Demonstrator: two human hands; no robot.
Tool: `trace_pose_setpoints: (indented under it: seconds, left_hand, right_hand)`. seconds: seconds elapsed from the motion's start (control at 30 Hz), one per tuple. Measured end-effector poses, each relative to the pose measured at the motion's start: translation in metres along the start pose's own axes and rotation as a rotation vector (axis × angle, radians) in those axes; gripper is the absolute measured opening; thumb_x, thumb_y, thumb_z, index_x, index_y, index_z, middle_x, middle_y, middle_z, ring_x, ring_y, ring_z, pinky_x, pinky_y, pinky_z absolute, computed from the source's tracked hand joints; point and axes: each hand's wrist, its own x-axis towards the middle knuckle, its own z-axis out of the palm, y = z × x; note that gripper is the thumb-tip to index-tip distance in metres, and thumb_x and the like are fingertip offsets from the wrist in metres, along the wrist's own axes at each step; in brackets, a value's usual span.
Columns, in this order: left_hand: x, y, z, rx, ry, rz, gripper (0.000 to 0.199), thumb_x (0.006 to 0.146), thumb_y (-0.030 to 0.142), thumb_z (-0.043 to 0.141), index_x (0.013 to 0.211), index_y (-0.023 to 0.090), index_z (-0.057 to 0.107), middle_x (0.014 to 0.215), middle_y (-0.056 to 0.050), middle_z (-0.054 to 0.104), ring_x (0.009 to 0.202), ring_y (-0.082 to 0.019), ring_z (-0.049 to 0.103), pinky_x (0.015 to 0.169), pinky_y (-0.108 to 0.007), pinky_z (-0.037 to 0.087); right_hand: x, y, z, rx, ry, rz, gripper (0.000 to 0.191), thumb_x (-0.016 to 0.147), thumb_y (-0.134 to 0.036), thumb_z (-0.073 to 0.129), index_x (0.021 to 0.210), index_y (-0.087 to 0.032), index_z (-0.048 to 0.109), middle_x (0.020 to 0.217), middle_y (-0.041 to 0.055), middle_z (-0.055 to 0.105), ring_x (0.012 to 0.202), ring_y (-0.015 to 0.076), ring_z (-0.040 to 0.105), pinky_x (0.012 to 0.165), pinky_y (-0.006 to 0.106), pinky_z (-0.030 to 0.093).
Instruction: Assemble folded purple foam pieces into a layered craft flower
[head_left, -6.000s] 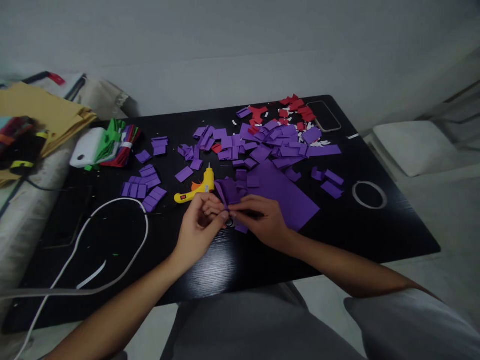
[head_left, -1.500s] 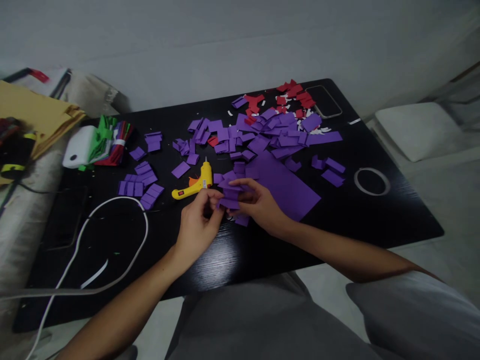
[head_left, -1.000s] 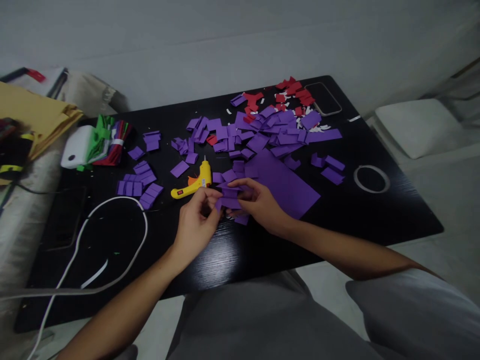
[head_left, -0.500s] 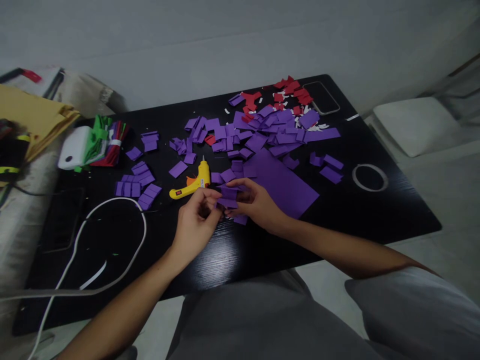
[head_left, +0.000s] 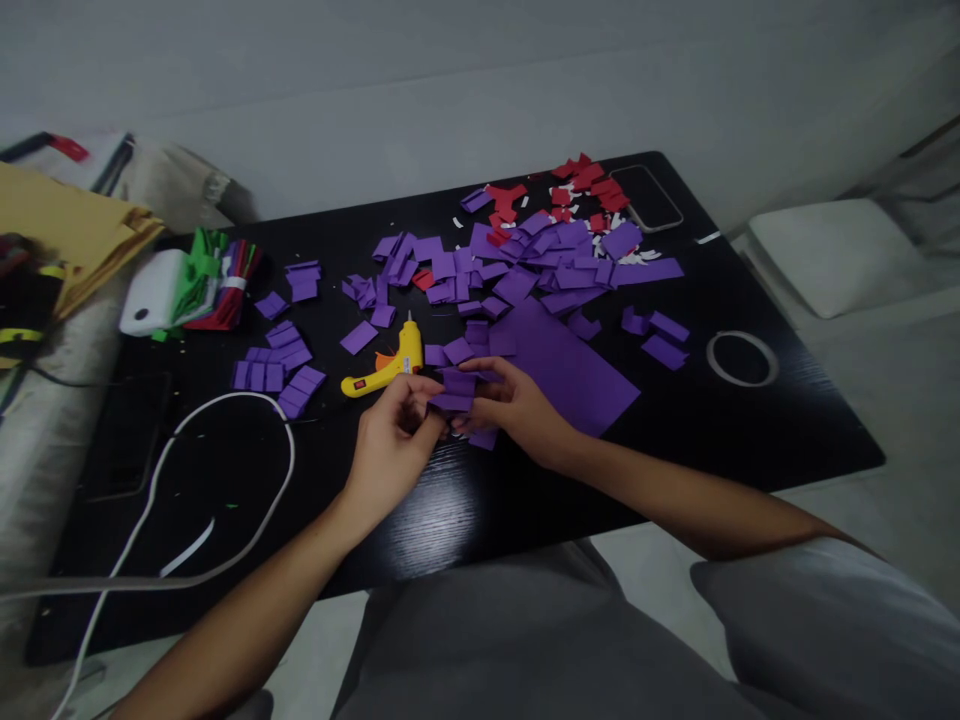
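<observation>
Left of L hand [head_left: 394, 430], cable [head_left: 292, 452] is looping; just beyond L hand, glue gun [head_left: 397, 366] is lying. Btwn L hand + R hand [head_left: 525, 415], folded purple pc. [head_left: 454, 392] is being pinched by both. Beyond R hand, purple sheet [head_left: 577, 375] is lying flat.

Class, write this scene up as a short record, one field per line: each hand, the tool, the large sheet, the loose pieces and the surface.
Left hand: fingers pinching the left side of a folded purple piece
Right hand: fingers on the right side of the same piece
Tool: yellow glue gun, lying just beyond the left hand, nozzle toward the far edge
Large sheet: purple sheet, flat, beyond the right hand
Loose pieces: small purple pieces scattered across the middle; red pieces at the far right
Surface: black table
</observation>
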Motion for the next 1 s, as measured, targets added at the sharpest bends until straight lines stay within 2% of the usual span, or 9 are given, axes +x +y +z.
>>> trace_pose_setpoints:
  seconds: [0.27, 0.43, 0.57, 0.77, 0.87, 0.93, 1.0]
  left_hand:
    - [0.001, 0.001, 0.001, 0.003, 0.02, -0.003, 0.014, 0.088, 0.025, 0.071, 0.101, 0.02, 0.067, 0.084, 0.001, 0.069, 0.069, -0.013, 0.064, 0.067, -0.025, 0.05]
    - [0.002, -0.002, 0.001, -0.019, 0.021, -0.012, 0.016, 0.087, 0.025, 0.071, 0.102, 0.02, 0.066, 0.083, 0.002, 0.067, 0.067, -0.013, 0.061, 0.065, -0.025, 0.048]
    - [0.003, -0.001, 0.002, -0.067, 0.015, -0.016, 0.018, 0.087, 0.025, 0.072, 0.101, 0.02, 0.063, 0.081, 0.002, 0.065, 0.064, -0.013, 0.06, 0.064, -0.026, 0.049]
    - [0.002, 0.0, 0.002, 0.071, 0.041, -0.01, 0.013, 0.088, 0.025, 0.068, 0.1, 0.021, 0.065, 0.082, 0.002, 0.063, 0.067, -0.013, 0.06, 0.064, -0.026, 0.046]
    - [0.003, -0.002, 0.001, 0.09, 0.05, 0.011, 0.014, 0.088, 0.023, 0.067, 0.101, 0.021, 0.065, 0.083, 0.002, 0.062, 0.067, -0.013, 0.058, 0.063, -0.025, 0.045]
    - [0.003, -0.004, 0.0, 0.097, 0.066, 0.034, 0.015, 0.088, 0.022, 0.066, 0.102, 0.021, 0.065, 0.084, 0.002, 0.062, 0.068, -0.013, 0.058, 0.063, -0.025, 0.045]
    - [0.003, -0.003, 0.001, 0.128, 0.087, 0.071, 0.014, 0.087, 0.021, 0.066, 0.101, 0.021, 0.065, 0.083, 0.002, 0.061, 0.069, -0.012, 0.058, 0.063, -0.024, 0.046]
  right_hand:
    - [0.001, 0.003, -0.001, -0.004, -0.014, -0.039, 0.064, 0.064, -0.021, 0.094, 0.114, -0.023, 0.055, 0.075, -0.0049, 0.077, 0.064, 0.0145, 0.077, 0.068, 0.027, 0.066]
    - [0.001, 0.006, -0.002, -0.024, -0.008, -0.057, 0.061, 0.066, -0.019, 0.091, 0.114, -0.024, 0.054, 0.075, -0.0053, 0.077, 0.065, 0.0153, 0.077, 0.07, 0.03, 0.067]
    - [0.002, 0.008, -0.003, -0.032, -0.001, -0.054, 0.062, 0.065, -0.017, 0.089, 0.114, -0.025, 0.053, 0.075, -0.0059, 0.078, 0.063, 0.0137, 0.076, 0.069, 0.027, 0.067]
    - [0.001, 0.009, -0.002, -0.103, -0.015, -0.103, 0.063, 0.068, -0.027, 0.091, 0.116, -0.025, 0.05, 0.072, -0.0069, 0.075, 0.064, 0.016, 0.077, 0.069, 0.031, 0.067]
    - [-0.003, 0.006, -0.001, -0.259, 0.003, -0.185, 0.057, 0.077, -0.031, 0.085, 0.121, -0.026, 0.05, 0.072, -0.0061, 0.074, 0.064, 0.0175, 0.076, 0.065, 0.031, 0.065]
    - [-0.008, 0.003, 0.001, -0.477, 0.058, -0.302, 0.053, 0.083, -0.034, 0.081, 0.126, -0.025, 0.052, 0.068, -0.0066, 0.072, 0.06, 0.0167, 0.074, 0.059, 0.027, 0.059]
    - [-0.013, 0.0, 0.002, -0.687, 0.111, -0.418, 0.046, 0.085, -0.036, 0.081, 0.123, -0.024, 0.057, 0.06, -0.0086, 0.067, 0.052, 0.0142, 0.068, 0.055, 0.024, 0.052]
